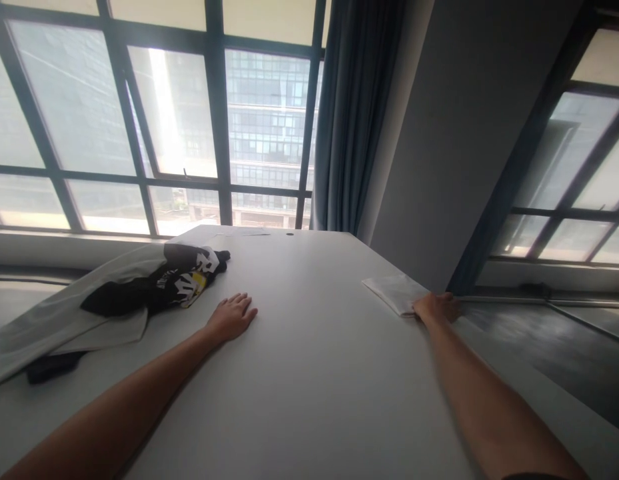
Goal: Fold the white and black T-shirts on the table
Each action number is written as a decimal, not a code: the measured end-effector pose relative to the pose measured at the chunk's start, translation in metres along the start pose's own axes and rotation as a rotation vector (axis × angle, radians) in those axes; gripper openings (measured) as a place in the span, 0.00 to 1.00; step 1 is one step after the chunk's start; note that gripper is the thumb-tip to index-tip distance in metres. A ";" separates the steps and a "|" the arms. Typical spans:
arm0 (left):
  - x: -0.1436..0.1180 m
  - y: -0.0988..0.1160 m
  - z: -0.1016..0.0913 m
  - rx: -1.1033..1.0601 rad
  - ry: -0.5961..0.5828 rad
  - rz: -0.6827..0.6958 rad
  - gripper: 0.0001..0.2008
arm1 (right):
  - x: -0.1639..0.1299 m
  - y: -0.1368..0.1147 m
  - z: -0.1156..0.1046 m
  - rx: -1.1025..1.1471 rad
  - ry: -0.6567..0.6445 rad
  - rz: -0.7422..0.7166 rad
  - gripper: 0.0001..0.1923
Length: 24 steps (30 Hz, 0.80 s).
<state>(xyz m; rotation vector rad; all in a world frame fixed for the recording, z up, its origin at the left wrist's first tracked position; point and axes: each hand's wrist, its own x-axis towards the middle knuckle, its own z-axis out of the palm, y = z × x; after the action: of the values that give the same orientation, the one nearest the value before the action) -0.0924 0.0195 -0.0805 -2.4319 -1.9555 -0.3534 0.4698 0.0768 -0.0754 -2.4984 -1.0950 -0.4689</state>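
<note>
My left hand (232,316) lies flat on the white table (309,373), palm down with the fingers slightly spread and nothing in it. Just beyond it to the left is a crumpled black garment (154,288) with white and yellow print. At the table's right edge my right hand (438,307) is at the near right corner of a folded white sheet (395,293), which looks like cloth or paper. The thumb side touches that corner; the other fingers point away over the edge and are partly hidden. The sheet lies flat on the tabletop.
A pale grey cloth (109,267) drapes along the table's left side, with a dark strap-like piece (56,367) under it. Thin papers (244,233) lie at the far end near a dark round hole (290,234). Windows, a blue curtain (354,120) and a grey pillar (439,133) stand behind.
</note>
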 end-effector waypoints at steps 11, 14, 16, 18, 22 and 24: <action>0.003 -0.007 -0.012 -0.027 0.109 0.024 0.25 | -0.031 -0.055 0.008 -0.012 -0.407 -0.432 0.32; 0.004 -0.048 -0.032 0.087 0.343 -0.116 0.25 | -0.033 -0.051 0.003 0.008 -0.314 -0.444 0.32; -0.001 -0.086 -0.044 0.142 0.558 -0.247 0.24 | -0.036 -0.052 -0.004 0.016 -0.224 -0.442 0.32; -0.010 -0.122 -0.053 0.107 0.683 -0.366 0.21 | -0.041 -0.057 -0.011 0.019 -0.145 -0.454 0.31; -0.025 -0.143 -0.063 -0.118 0.764 -0.451 0.15 | -0.050 -0.068 -0.022 0.034 -0.086 -0.503 0.27; -0.020 -0.130 -0.068 -0.269 0.786 -0.448 0.12 | -0.055 -0.075 -0.027 0.068 -0.062 -0.537 0.26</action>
<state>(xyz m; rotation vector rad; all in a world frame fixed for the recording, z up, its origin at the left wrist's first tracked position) -0.2333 0.0197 -0.0359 -1.5057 -2.0753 -1.3925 0.3740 0.0772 -0.0613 -2.1516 -1.7813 -0.4862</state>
